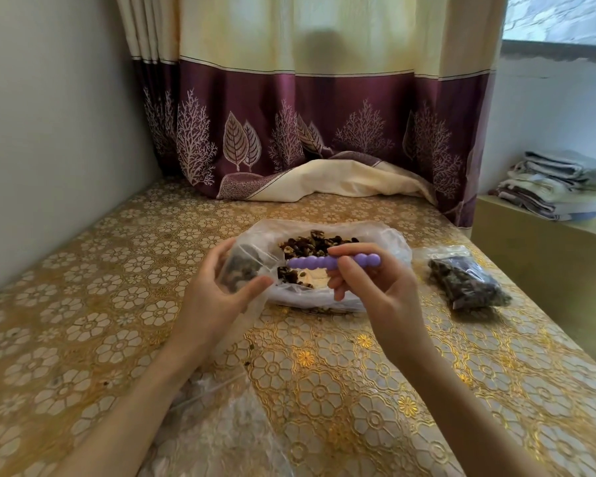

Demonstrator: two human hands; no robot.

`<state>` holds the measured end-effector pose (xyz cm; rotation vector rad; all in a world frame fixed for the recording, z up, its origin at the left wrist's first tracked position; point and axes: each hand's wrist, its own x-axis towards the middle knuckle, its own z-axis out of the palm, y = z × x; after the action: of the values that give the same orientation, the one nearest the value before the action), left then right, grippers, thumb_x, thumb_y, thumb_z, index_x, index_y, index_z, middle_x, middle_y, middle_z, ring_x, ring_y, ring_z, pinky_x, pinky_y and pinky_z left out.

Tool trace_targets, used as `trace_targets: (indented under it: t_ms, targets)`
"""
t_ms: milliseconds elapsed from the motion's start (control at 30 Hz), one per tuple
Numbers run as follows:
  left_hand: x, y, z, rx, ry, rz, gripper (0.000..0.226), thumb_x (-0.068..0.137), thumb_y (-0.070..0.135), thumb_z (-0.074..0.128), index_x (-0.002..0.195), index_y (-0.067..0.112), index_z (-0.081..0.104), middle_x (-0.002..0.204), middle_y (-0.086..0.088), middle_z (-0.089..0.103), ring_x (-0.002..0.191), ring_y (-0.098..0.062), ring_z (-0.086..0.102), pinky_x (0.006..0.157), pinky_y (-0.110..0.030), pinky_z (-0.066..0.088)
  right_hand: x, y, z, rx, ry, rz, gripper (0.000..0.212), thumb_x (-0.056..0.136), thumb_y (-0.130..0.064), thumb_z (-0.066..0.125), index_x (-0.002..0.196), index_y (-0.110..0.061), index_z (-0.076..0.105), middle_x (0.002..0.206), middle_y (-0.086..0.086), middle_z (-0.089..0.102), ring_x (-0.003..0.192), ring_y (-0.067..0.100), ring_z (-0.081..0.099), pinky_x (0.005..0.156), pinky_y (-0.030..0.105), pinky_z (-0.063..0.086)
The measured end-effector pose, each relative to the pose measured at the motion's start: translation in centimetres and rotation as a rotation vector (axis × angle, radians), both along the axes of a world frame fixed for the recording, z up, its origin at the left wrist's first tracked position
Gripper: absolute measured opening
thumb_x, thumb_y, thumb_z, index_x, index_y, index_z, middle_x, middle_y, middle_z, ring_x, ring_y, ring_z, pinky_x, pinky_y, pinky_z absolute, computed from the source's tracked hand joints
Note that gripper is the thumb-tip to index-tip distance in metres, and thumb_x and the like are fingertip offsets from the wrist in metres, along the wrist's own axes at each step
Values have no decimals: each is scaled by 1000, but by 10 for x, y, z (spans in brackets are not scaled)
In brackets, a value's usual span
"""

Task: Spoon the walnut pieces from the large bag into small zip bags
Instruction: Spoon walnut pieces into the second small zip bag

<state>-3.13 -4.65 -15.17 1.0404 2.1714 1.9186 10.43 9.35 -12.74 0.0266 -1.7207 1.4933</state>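
Observation:
The large clear bag (389, 246) lies open mid-table, with walnut pieces (310, 247) showing inside. My left hand (217, 294) holds a small zip bag (241, 266) upright at the large bag's left edge; dark walnut pieces fill its lower part. My right hand (369, 287) grips the beaded handle of a purple spoon (334, 261), which lies level and points left over the large bag toward the small bag's mouth. The spoon's bowl is hidden behind the small bag. A filled small zip bag (468, 284) lies on the table to the right.
The table wears a gold floral cloth (324, 373). Empty clear bags (221, 425) lie near the front edge under my left forearm. A purple and cream curtain (289, 132) hangs behind, its hem on the table. Folded towels (558, 184) sit on a ledge at right.

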Motion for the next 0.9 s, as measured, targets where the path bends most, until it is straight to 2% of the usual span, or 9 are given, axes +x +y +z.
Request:
trace_targets:
  t_ms: [67, 167, 233, 300, 333, 433, 633, 767, 900]
  targets:
    - [1, -1, 1, -2, 8, 7, 77, 56, 53, 68, 125, 31, 41, 103, 17, 57, 83, 10, 62, 63, -10, 51, 1, 3, 1, -14, 0, 27, 12, 88, -4, 55, 93, -6, 66, 79, 13, 64, 69, 22, 60, 62, 29, 52]
    - [1, -2, 3, -30, 33, 53, 87, 58, 57, 67, 132, 18, 43, 118, 3, 59, 104, -11, 60, 81, -32, 55, 1, 8, 3, -132, 23, 29, 11, 86, -7, 56, 92, -4, 65, 77, 11, 65, 67, 19, 59, 62, 27, 51]
    - [2, -3, 4, -11, 18, 58, 79, 59, 58, 66, 125, 17, 50, 115, 2, 62, 105, -18, 61, 81, -34, 55, 2, 14, 5, -270, 56, -13, 13, 82, -15, 57, 88, -6, 66, 72, 8, 66, 64, 16, 59, 60, 23, 51]
    - [4, -3, 6, 4, 16, 75, 58, 62, 56, 66, 107, 21, 56, 106, 5, 64, 100, -18, 63, 78, -32, 56, 3, 25, 4, -368, 77, -131, 11, 87, -14, 57, 83, -8, 66, 67, 3, 67, 61, 13, 59, 57, 20, 51]
    - [4, -4, 6, 8, 14, 80, 53, 63, 56, 66, 103, 22, 57, 104, 5, 64, 99, -18, 63, 81, -36, 55, 4, 31, 2, -386, 67, -217, 13, 90, -14, 57, 82, -8, 65, 64, 1, 67, 60, 12, 60, 56, 19, 51]
    - [5, -5, 7, 2, 19, 87, 53, 64, 56, 66, 105, 22, 57, 101, 8, 65, 103, -18, 61, 91, -48, 49, 5, 47, -7, -376, -8, -435, 20, 94, -18, 55, 77, -10, 63, 57, -1, 66, 56, 11, 58, 53, 18, 49]
    - [10, -4, 7, -19, 44, 56, 38, 64, 58, 65, 96, 40, 54, 111, 5, 63, 116, -23, 55, 96, -54, 44, 2, 56, -21, -275, -112, -613, 26, 94, -18, 55, 69, -14, 63, 55, -5, 67, 50, 9, 60, 53, 20, 52]
    - [12, -4, 7, -22, 39, 35, 63, 63, 58, 65, 117, 30, 52, 105, 8, 64, 108, -23, 59, 91, -54, 47, -1, 58, -25, -273, -130, -682, 25, 92, -19, 58, 69, -14, 63, 57, -1, 67, 52, 13, 64, 63, 33, 57]
    - [12, -4, 7, -23, 50, 46, 74, 64, 58, 65, 126, 21, 49, 101, 8, 65, 102, -20, 62, 88, -53, 49, -5, 55, -28, -215, -150, -679, 22, 92, -17, 59, 70, -19, 63, 60, -10, 70, 55, 9, 66, 65, 31, 59]
